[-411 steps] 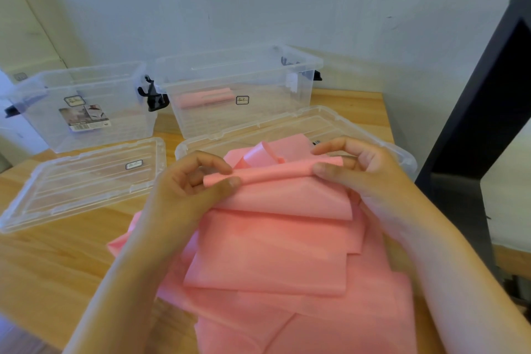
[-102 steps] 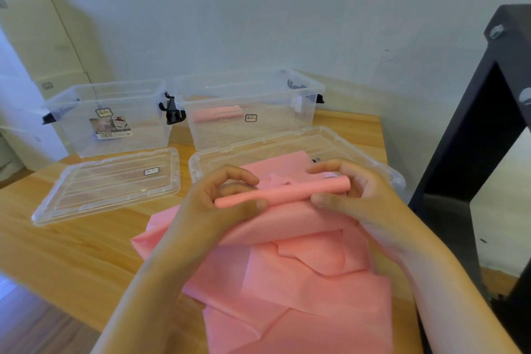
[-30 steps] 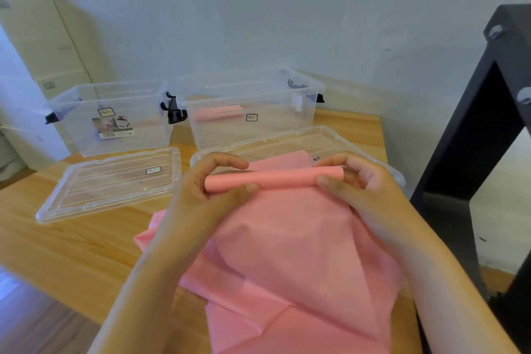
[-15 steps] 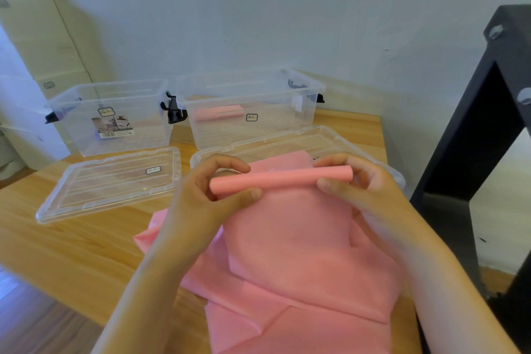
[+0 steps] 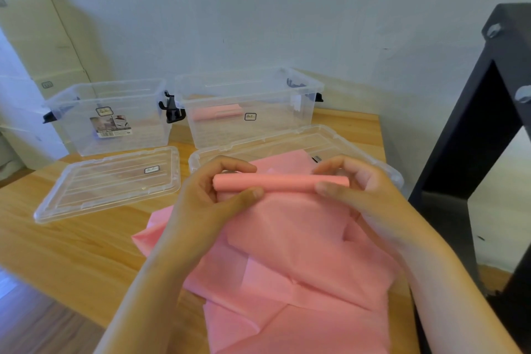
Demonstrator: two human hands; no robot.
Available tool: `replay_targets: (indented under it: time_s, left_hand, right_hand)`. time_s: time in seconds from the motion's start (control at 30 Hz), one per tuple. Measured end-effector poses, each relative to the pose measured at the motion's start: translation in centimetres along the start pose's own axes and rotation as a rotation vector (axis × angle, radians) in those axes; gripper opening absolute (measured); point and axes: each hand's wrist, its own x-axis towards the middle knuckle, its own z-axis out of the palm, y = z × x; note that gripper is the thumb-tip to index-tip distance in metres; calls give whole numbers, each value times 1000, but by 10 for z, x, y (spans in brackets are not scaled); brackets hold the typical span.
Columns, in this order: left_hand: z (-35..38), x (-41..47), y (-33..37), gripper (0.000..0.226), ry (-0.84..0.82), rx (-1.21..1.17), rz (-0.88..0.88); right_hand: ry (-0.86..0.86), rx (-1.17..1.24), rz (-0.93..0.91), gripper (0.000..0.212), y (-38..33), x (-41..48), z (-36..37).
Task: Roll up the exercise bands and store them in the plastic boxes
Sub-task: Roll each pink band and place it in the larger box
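The light wooden counter (image 5: 71,244) carries a labelled clear plastic box (image 5: 143,135) at 10 o'clock, a second clear plastic box (image 5: 275,131) at 12, a flat clear lid (image 5: 109,184) at 9, and another clear lid (image 5: 290,142) at 1 o'clock, partly under a crumpled pink exercise band (image 5: 301,267) spreading toward 5.

The only camera rides on my head (a wide lens), facing forward and down, close over my left hand (image 5: 201,204) and right hand (image 5: 370,195) at the table (image 5: 71,244)

No writing can be read. Small dark-rimmed badge stickers (image 5: 250,116) on both clear plastic storage boxes (image 5: 275,131) and the flat clear plastic lid (image 5: 109,184), and one picture label (image 5: 110,126) (left box), are too blurred.
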Motion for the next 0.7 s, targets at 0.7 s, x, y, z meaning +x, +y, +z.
replay_targets:
  time_s: [0.7]
  left_hand:
    - [2, -3, -6, 29, -78, -16, -120]
  right_hand:
    - [48, 32, -65, 18, 1, 1, -1]
